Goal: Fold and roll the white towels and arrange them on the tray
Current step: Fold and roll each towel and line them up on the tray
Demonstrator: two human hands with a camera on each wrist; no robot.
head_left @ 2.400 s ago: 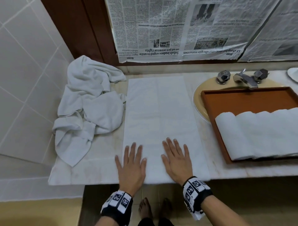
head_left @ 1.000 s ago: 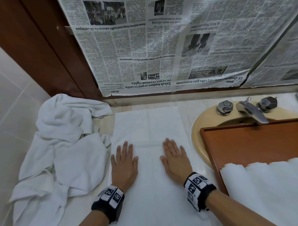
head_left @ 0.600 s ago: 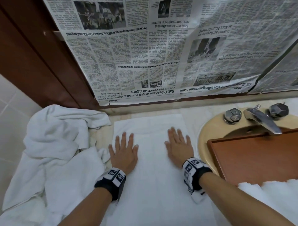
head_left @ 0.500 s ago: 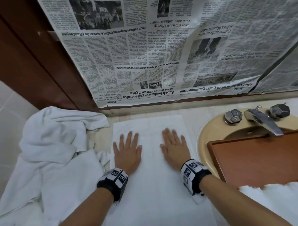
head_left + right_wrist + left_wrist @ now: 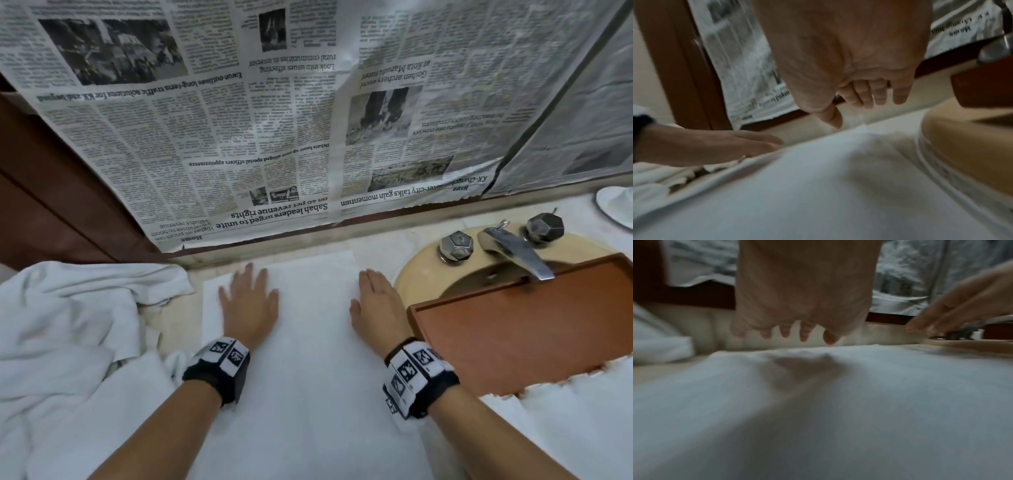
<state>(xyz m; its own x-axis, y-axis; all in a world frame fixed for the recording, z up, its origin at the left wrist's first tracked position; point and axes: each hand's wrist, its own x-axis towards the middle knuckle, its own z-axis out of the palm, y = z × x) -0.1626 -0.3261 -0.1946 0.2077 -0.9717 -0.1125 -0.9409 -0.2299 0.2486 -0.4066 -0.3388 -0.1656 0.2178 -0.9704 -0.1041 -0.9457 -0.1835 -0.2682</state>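
A folded white towel point(image 5: 308, 342) lies flat as a long strip on the marble counter, running away from me. My left hand point(image 5: 248, 301) lies flat on its far left part, fingers straight. My right hand point(image 5: 375, 301) presses flat near its far right edge. In the left wrist view the left hand point(image 5: 797, 331) hovers low over the towel point(image 5: 818, 402); the right wrist view shows the right hand point(image 5: 865, 97) with straight fingers above the towel point(image 5: 818, 186). The brown tray point(image 5: 513, 325) sits over the sink, with rolled white towels point(image 5: 548, 421) at its near end.
A heap of crumpled white towels point(image 5: 68, 342) lies left of the strip. The beige sink point(image 5: 421, 274) with a chrome faucet point(image 5: 513, 250) is on the right. Newspaper point(image 5: 274, 120) covers the wall behind. A white dish point(image 5: 616, 209) sits far right.
Both hands have slid flat along the towel from its near end to its far end, and have spread slightly apart. My head has leaned forward with them.
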